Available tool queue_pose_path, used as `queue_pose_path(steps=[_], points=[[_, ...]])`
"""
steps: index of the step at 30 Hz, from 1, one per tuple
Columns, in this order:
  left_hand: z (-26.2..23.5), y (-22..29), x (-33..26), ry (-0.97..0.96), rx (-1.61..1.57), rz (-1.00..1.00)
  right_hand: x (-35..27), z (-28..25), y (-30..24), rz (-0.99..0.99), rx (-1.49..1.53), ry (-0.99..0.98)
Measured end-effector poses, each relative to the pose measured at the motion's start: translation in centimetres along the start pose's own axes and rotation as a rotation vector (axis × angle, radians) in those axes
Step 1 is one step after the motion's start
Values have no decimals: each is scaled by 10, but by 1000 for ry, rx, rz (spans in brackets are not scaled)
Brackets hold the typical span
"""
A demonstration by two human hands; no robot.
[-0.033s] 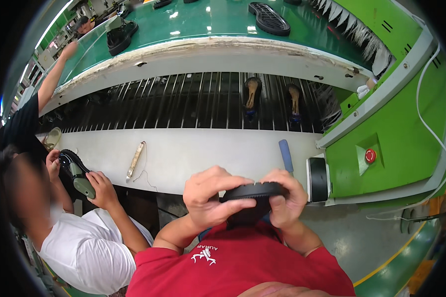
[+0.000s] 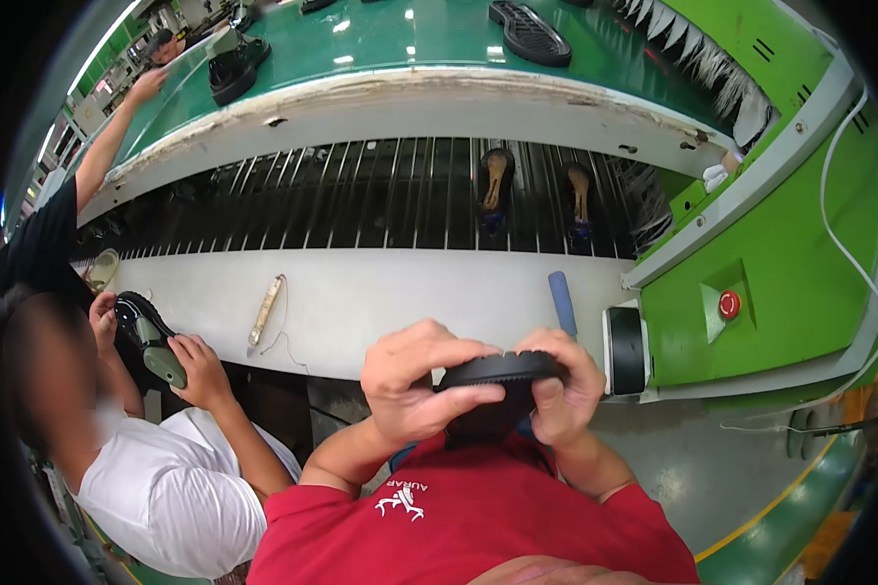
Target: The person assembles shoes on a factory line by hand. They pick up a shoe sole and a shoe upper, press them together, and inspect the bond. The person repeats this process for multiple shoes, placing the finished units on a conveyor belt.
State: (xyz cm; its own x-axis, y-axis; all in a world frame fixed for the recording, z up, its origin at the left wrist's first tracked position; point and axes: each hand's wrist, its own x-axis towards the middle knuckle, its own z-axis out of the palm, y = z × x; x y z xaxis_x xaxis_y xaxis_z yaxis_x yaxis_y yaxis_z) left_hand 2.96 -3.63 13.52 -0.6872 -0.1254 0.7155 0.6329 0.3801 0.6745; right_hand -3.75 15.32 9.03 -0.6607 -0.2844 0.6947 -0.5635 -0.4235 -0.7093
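In front of my chest I hold a black shoe sole (image 2: 505, 367), its thick edge towards the top of the view and notched along its upper rim. My left hand (image 2: 421, 382) grips its left side, thumb below and fingers above. On the other side my right hand (image 2: 564, 388) is closed round it with the thumb pressed on the near face. The sole's lower part is dark against my red shirt, and whether an upper is attached cannot be made out. Beyond my hands, a blue-handled tool (image 2: 562, 303) and a wrapped, pen-like tool (image 2: 265, 314) lie on the white ledge (image 2: 410, 302).
Behind the ledge runs a roller conveyor (image 2: 380, 200) carrying two shoe pieces (image 2: 496, 190). Above it, a green belt (image 2: 390, 44) bears black soles (image 2: 530, 34). A green machine (image 2: 780, 302) with a red button stands right. At left, a co-worker (image 2: 176, 487) holds a shoe (image 2: 151, 341).
My hands and the sole have risen very slightly in the view. Another person's outstretched arm at the far left has shifted a little up and right.
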Motion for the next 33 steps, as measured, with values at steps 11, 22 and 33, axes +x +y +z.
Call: queue_pose_path(steps=[11, 22, 33], points=[[23, -53, 18, 92, -343, -467, 14, -2, 30, 482, 72, 182], [0, -263, -17, 193, -38, -726, 110, -151, 200, 608, -1487, 86], [2, -260, -16, 254, 21, -718, 110, -180, 252, 988, -1398, -168]])
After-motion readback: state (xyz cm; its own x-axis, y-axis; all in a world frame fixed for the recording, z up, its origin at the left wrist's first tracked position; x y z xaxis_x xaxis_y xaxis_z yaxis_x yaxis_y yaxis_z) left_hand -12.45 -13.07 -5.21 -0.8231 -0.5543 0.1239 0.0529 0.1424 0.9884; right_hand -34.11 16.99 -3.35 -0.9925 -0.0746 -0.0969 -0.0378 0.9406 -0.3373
